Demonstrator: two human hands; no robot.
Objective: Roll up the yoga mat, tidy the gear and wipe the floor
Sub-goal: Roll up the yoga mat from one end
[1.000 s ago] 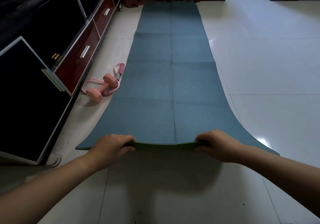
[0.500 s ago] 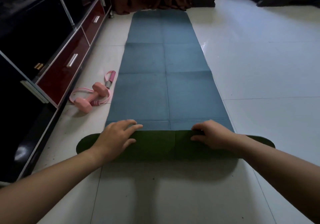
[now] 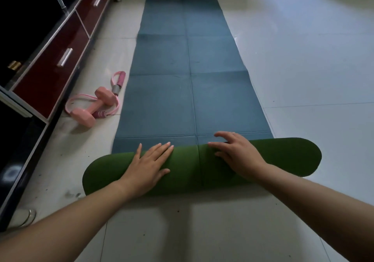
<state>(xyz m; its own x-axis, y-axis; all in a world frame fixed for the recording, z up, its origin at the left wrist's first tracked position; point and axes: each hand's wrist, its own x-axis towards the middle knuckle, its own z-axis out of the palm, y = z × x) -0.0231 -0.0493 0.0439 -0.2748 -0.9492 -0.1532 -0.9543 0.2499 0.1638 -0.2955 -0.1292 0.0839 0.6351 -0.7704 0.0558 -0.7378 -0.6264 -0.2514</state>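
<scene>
Yoga mat (image 3: 190,59) is finally starting to roll. A second ago both hands were pinching the near edge; now that edge is flipped over, green underside up, into a first fat green roll (image 3: 283,156) lying across the floor right in front of the person. Left hand (image 3: 149,164) lies flat on it, fingers straight, pressing down. Right hand (image 3: 236,154) rests on top, fingers spread, gripping nothing. Most of the blue length lies flat, so I'd say step one has barely begun. The pink dumbbell (image 3: 95,108) and what looks like a skipping rope (image 3: 121,79) sit just beside the mat's left edge.
</scene>
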